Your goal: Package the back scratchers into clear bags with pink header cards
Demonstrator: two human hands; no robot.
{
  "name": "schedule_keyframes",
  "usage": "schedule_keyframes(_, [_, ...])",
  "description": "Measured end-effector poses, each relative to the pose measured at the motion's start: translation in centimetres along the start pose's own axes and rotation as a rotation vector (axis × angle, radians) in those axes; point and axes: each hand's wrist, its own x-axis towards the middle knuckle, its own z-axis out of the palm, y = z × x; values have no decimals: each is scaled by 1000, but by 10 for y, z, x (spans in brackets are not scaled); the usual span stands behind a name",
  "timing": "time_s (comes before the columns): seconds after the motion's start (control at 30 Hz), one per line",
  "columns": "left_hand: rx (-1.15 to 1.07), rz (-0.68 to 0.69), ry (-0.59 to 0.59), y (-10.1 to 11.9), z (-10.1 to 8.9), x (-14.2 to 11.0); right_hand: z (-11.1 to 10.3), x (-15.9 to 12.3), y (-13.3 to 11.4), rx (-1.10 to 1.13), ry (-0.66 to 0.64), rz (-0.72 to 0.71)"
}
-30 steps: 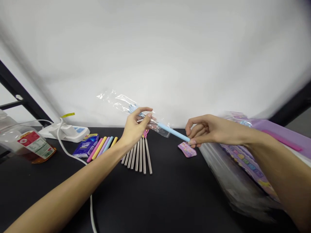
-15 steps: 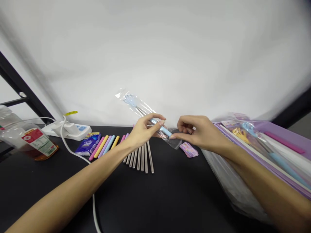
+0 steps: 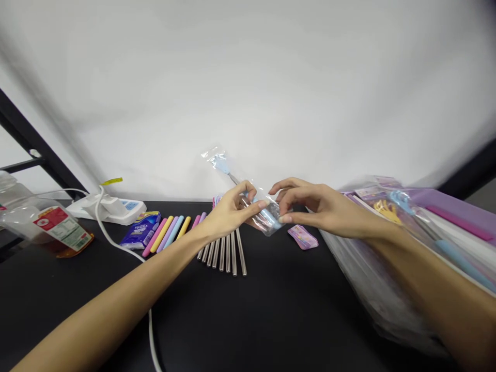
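Note:
A back scratcher (image 3: 233,179) with a light blue head, metal shaft and blue handle lies slantwise inside a clear plastic bag (image 3: 212,153), held above the table. My left hand (image 3: 229,211) is closed around its middle, thumb on the handle. At the lower right end, my right hand (image 3: 315,207) pinches the bag beside the handle's tip, its other fingers curled. Below my left wrist, several metal rods (image 3: 228,258) fan out on the table; my forearm hides their upper parts. Several coloured handles (image 3: 175,235) lie in a row left of that arm. A small stack of pink cards (image 3: 303,237) lies below my right hand.
On the right stands a purple box (image 3: 461,204) with bagged back scratchers (image 3: 426,222) and clear bags (image 3: 360,279) beside it. A blue packet (image 3: 141,230), a white power strip (image 3: 129,211), its cable (image 3: 151,330) and a bottle of brown liquid (image 3: 58,230) are at the left.
The bagged back scratcher has shifted slightly right and down. More of the bag now covers the handle end, and my right hand has come closer to my left.

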Motion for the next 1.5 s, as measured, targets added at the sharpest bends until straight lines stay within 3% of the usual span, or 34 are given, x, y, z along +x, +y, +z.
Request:
schedule_keyframes(0.23, [212,-41,-98,3,0,-6,6,5,9,281,-12,292])
schedule_keyframes(0.3, [240,-39,-129,4,0,-8,5,5,11,303,-12,359])
schedule_keyframes(0.4, [266,-15,-139,6,1,-8,2,3,12,253,-114,425])
schedule_keyframes(0.47, [280,25,-62,6,-1,-5,-1,1,13,228,-192,433])
schedule_keyframes(0.7, [140,145,453,-2,-23,8,-2,-5,12,243,-413,459])
schedule_keyframes(0.8, [94,86,502,-5,-28,9,0,-6,9,261,-503,458])
schedule_keyframes(0.9, [75,37,435,-4,-29,8,-2,-7,8,239,-576,454])
schedule_keyframes(0.97, [92,30,376,-3,-26,6,-5,-6,10,200,-519,462])
schedule_keyframes(1.07, [141,34,281,-4,-19,3,-6,-1,13,78,-250,410])
schedule_keyframes(1.2, [121,51,101,-8,-7,-2,0,3,12,-72,85,161])
schedule_keyframes(1.3, [129,0,4,-11,1,-6,7,4,10,-195,130,50])
schedule_keyframes(1.5, [86,-39,-76,-3,8,-12,12,5,14,-284,261,21])
